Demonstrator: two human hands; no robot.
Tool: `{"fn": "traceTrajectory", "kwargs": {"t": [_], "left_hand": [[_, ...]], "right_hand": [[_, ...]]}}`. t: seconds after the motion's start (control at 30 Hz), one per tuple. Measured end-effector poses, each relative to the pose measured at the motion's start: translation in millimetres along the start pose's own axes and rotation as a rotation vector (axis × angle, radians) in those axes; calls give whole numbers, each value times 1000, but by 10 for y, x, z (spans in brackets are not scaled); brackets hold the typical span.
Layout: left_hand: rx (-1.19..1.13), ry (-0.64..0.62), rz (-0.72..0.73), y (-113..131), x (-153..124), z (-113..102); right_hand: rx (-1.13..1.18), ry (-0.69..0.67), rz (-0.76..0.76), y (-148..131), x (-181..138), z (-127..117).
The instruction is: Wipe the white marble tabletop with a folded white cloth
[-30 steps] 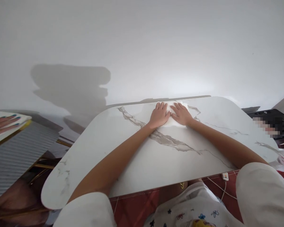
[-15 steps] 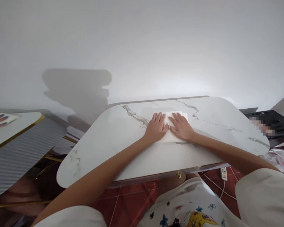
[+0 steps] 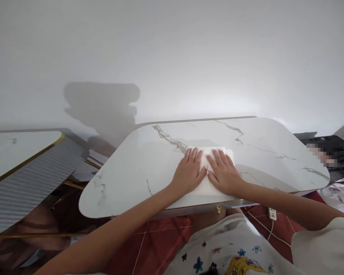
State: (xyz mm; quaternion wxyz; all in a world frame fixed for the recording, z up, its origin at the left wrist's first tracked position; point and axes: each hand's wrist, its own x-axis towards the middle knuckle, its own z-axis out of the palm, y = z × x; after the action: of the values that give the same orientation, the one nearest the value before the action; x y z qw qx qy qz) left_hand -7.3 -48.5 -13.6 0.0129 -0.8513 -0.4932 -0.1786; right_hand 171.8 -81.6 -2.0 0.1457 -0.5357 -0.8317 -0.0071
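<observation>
A folded white cloth (image 3: pixel 208 187) lies flat near the front edge of a white marble-patterned table (image 3: pixel 126 172). My left hand (image 3: pixel 188 172) presses on the cloth's left part, its fingers stretched out and pointing away from me. On the right part rests my right hand (image 3: pixel 223 172), palm down with fingers spread. The two thumbs almost meet in the middle of the cloth. Under both palms the cloth is hidden.
A white wall (image 3: pixel 172 61) rises behind the table. At left stands a second marble-patterned table (image 3: pixel 31 149) with a ribbed grey side. A black tray-like object (image 3: pixel 341 147) is at right. Below, a white power strip (image 3: pixel 272 214) with a cable lies on red tiles.
Both hands have slid the cloth toward me, closer to the table's front edge. The view has turned slightly left, and another person's hand at far left is out of sight.
</observation>
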Motion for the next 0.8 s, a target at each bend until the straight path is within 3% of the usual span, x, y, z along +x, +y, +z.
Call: {"fn": "traceTrajectory", "kwargs": {"t": [0.2,0.43,0.57,0.8], "left_hand": [[-37,23,11,147,-247,-5],[-59,13,56,340,-197,46],[-55,12,56,318,-39,87],[-76,14,34,93,511,180]], "right_hand": [[52,-22,-11,-47,-289,-50],[32,11,-7,126,-480,-73],[17,-20,14,215,-345,-62],[0,-49,20,514,210,-21]]}}
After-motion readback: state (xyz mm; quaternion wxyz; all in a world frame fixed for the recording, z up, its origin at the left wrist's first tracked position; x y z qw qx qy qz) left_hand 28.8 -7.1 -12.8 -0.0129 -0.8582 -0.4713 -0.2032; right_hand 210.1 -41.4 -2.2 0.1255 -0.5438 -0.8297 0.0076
